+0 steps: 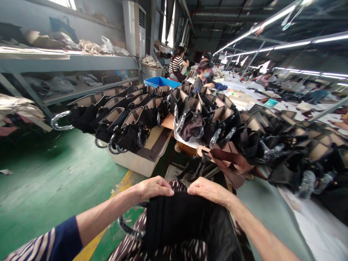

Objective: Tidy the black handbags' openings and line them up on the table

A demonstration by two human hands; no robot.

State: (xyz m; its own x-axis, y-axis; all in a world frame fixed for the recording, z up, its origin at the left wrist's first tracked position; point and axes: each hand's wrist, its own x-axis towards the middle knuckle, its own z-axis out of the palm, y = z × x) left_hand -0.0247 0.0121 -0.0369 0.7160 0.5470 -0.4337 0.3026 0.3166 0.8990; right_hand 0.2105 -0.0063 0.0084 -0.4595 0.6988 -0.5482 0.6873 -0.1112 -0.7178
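Observation:
A black handbag (pixel 182 217) rests on my lap, over patterned trousers. My left hand (pixel 156 187) pinches the bag's far top edge at the left, thumb pressed against the fabric. A short way to the right, my right hand (pixel 205 188) grips the same edge, its fingers curled over it. The fabric between both hands runs nearly straight. A curved handle wrapped in clear plastic (pixel 130 228) sticks out on the bag's left side. The lower part of the bag goes out of view at the bottom.
Rows of black bags (pixel 127 127) with beige insides stand ahead, some on a pale bin (pixel 138 163). Brown pieces (pixel 233 163) lie on the right. A blue crate (pixel 162 82) and several people (pixel 178 65) are farther back. A shelf (pixel 67 62) lines the left wall.

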